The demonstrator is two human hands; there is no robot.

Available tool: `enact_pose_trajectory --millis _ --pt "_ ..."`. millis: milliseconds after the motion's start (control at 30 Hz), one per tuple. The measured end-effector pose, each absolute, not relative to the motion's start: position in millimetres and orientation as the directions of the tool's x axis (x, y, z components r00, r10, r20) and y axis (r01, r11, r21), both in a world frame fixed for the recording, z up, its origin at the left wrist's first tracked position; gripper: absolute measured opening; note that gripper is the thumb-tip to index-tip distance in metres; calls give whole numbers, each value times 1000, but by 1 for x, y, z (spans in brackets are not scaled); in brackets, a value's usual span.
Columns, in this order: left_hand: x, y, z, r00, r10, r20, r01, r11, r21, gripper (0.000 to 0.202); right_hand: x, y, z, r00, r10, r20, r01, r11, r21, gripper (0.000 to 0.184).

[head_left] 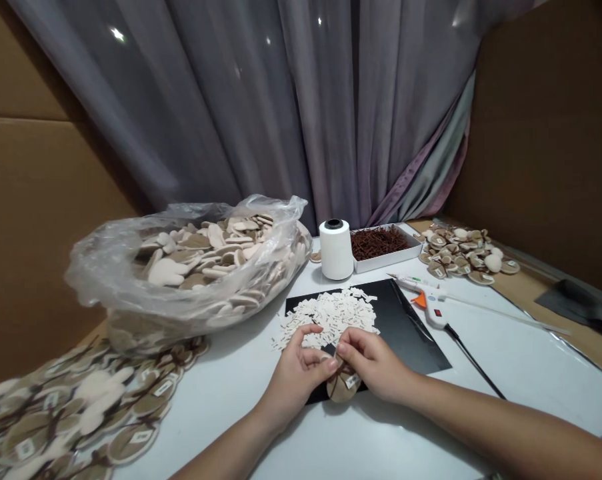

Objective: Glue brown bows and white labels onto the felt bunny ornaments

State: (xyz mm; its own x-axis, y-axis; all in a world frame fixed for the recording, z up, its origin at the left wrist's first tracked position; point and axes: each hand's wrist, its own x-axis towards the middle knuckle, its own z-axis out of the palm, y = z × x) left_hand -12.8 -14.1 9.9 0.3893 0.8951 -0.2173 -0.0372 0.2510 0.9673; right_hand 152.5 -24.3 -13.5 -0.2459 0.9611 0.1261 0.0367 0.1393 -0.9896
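Tan cloth disc (343,387) hangs low in the person's two hands, just over the edge of a flat black board (415,340). It looks soft and fuzzy. Thin brown strips cross it, and a small white paper tag (352,381) sits on it. Its top part is hidden behind the fingers, so I can't see all of it.

The right hand (371,363) pinches the disc from above with its fingers closed in tight. The left hand (293,378) is curled and narrow, and its fingertips (332,365) come right up to the top of the disc. I can't tell if they are gripping it too.

Behind the hands, a messy heap of little white paper tags (328,318) lies on the black board. A white glue gun (429,308) with an orange trigger lies just beside the board, with a long glue stick and a black cord. Farther back stand a fat white spool of thread (337,250) and a white box (387,257) full of curly brown strings (369,241). A crinkly clear plastic bag (115,267) is stuffed with pale cloth shapes (201,253), and more finished-looking discs (71,417) spread over the white table (221,433) at the left, cut off by the picture's edge.
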Motion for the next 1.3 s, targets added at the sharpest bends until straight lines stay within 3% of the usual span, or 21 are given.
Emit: enact_pose_trajectory --millis 200,300,467,700,833,967,1067,1167,1300 --pt "-10 -16 14 307 941 -145 -45 167 985 48 154 -20 -8 -316 947 -62 -246 -145 -958 44" --pt "-9 -17 13 261 960 -97 -45 113 993 41 153 -21 -11 -404 908 -110 -228 -217 -949 46" --pt "-13 -16 7 282 958 -46 12 44 999 33 150 -22 -20 -375 919 -120 -192 -203 -960 42" --pt "-20 -8 5 376 920 -107 78 84 993 43 153 -21 -21 -381 918 -112 -114 -167 -979 27" --pt "-19 -9 8 396 905 -158 24 162 987 48 154 -25 -14 -355 932 -68 56 -52 -997 15" --pt "-20 -13 7 381 917 -116 17 118 993 43 153 -30 -7 -334 940 -61 173 -2 -985 12" --pt "-20 -12 7 362 927 -95 41 86 995 41 152 -30 -9 -342 938 -64 61 -45 -997 16" --pt "-19 -7 8 351 930 -111 56 98 994 52 152 -27 -11 -374 922 -102 -141 -166 -976 27" --pt "-19 -2 8 343 926 -158 -40 182 982 61 152 -23 -11 -305 939 -156 -246 -236 -940 41"
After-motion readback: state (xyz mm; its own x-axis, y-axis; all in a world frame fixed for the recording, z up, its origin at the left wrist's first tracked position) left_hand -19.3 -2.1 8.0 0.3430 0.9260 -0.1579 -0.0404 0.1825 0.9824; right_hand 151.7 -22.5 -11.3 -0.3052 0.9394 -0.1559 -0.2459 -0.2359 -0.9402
